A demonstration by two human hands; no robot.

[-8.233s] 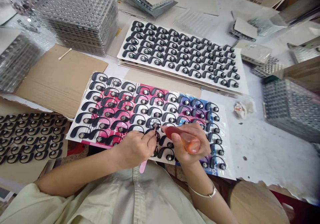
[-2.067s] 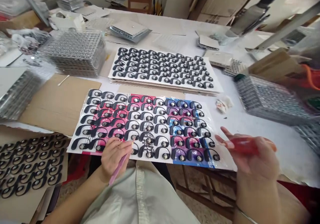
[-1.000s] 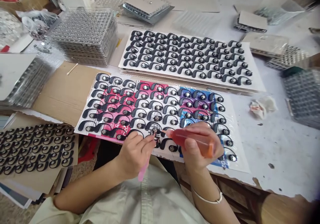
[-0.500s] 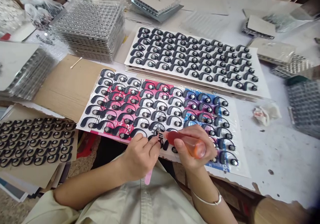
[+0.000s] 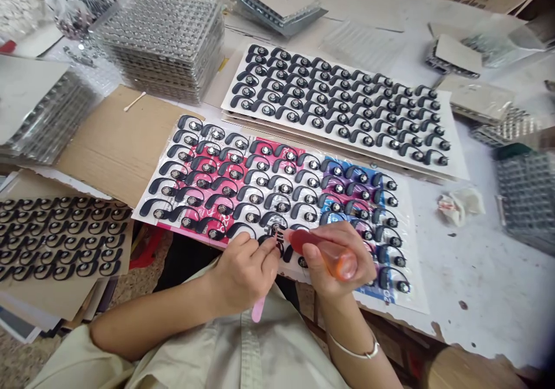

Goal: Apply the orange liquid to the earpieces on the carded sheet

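Observation:
My left hand is closed around slim pink tweezers. Their flat end sticks out below the palm, and the tip points at a black ear-hook piece in the near row of a sheet. In my right hand is a translucent red-orange squeeze bottle, tilted with its narrow end toward that same piece. The two tips almost meet; the exact contact is too small to make out. Rows of black curved pieces with round silvery centres cover the colourfully printed sheet under my hands.
Behind lies a white board with more such pieces. Stacked clear trays stand at back left, near brown cardboard bearing a cotton swab. Another filled board sits lower left. Crumpled white tissue lies to the right.
The camera view has shifted slightly. Both hands keep nearly the same pose at the same piece, still holding the tweezers and the bottle.

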